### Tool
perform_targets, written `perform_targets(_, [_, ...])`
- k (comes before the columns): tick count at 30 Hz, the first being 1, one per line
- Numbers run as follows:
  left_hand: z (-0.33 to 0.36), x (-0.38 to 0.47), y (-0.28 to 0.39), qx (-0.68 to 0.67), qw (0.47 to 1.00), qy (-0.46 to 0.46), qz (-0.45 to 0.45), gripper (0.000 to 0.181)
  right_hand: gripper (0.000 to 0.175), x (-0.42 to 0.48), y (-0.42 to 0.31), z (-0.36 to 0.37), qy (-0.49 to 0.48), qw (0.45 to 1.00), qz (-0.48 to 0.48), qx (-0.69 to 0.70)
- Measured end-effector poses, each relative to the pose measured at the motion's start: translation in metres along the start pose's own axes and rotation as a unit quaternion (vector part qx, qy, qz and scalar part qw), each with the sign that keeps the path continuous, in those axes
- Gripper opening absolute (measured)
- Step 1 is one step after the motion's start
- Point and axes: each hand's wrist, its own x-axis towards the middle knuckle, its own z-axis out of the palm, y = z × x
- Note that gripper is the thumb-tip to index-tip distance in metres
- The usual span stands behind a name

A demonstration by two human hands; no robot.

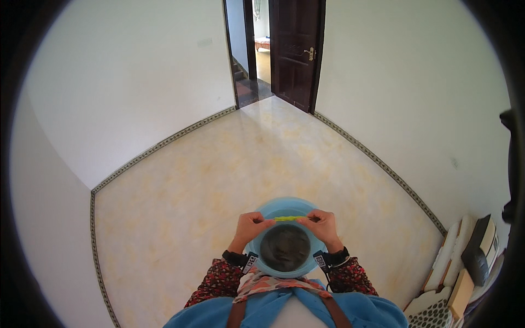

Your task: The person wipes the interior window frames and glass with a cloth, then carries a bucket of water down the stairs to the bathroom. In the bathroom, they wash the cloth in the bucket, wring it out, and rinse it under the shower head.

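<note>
Stretched between my two hands is a thin yellow-green strip [290, 218]; what it is made of is too small to tell. My left hand [251, 227] pinches one end between thumb and fingers. At the other end, my right hand [322, 225] grips it the same way. Both hands are over a light blue plastic basin [293, 201], directly in front of my body. Inside the basin lies a dark grey, rounded mass [285, 248], and I cannot tell what it is.
Pale marbled tiles cover the floor [197, 184], edged by a patterned skirting strip [164, 143]. A dark wooden door [293, 53] stands ajar at the far corner. On the right, a black-and-cream cushion [480, 246] and a wooden board [460, 293] are by the wall.
</note>
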Motion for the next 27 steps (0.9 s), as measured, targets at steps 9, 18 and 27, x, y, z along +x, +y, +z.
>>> perform_targets(9, [-0.047,0.240,-0.033,0.020,0.999,-0.014,0.040,0.037,0.024,0.234,0.053,0.064,-0.030,0.999,0.042,0.008])
perform_targets(18, [-0.018,0.463,0.002,0.105,0.982,-0.109,0.110,0.038,0.022,0.406,0.109,0.036,0.052,0.994,0.072,0.067])
perform_targets(27, [-0.028,0.721,-0.040,0.076,0.991,-0.054,0.094,0.037,0.021,0.673,0.184,0.066,0.030,0.998,0.047,0.041])
